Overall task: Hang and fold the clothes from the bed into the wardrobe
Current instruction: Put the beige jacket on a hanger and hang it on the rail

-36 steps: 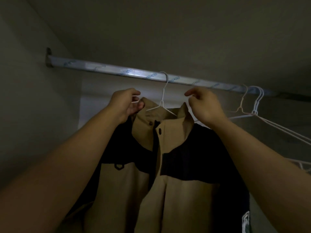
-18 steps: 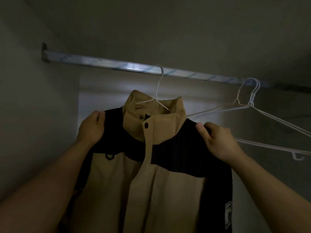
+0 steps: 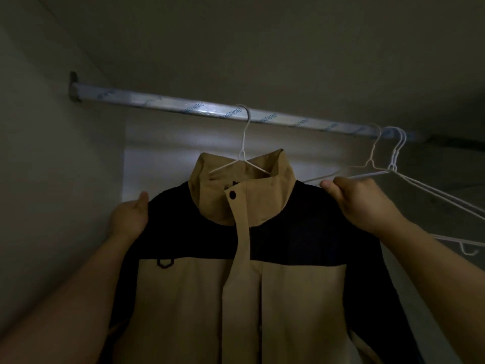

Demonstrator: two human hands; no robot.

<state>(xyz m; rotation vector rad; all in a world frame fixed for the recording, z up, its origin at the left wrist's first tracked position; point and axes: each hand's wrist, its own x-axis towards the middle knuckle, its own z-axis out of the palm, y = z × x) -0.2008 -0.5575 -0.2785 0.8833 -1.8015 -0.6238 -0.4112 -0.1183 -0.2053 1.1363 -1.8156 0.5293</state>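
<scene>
A tan and black jacket (image 3: 244,279) hangs on a white wire hanger (image 3: 242,153) hooked over the silver wardrobe rail (image 3: 162,107). Its tan collar stands up and the front is closed. My left hand (image 3: 130,218) holds the jacket's left shoulder edge, thumb up along the black fabric. My right hand (image 3: 359,200) grips the right shoulder, fingers curled over the top of the black cloth. The jacket's lower part runs out of view.
Several empty white wire hangers (image 3: 393,164) hang on the rail to the right, their arms reaching toward the right edge. The wardrobe's side wall (image 3: 52,193) stands close on the left. The back panel (image 3: 157,158) is lit behind the collar. The interior is dim.
My hands left the collar and hanger neck, moved down and outward to the jacket's shoulders. The jacket now hangs squarer on the hanger, collar upright.
</scene>
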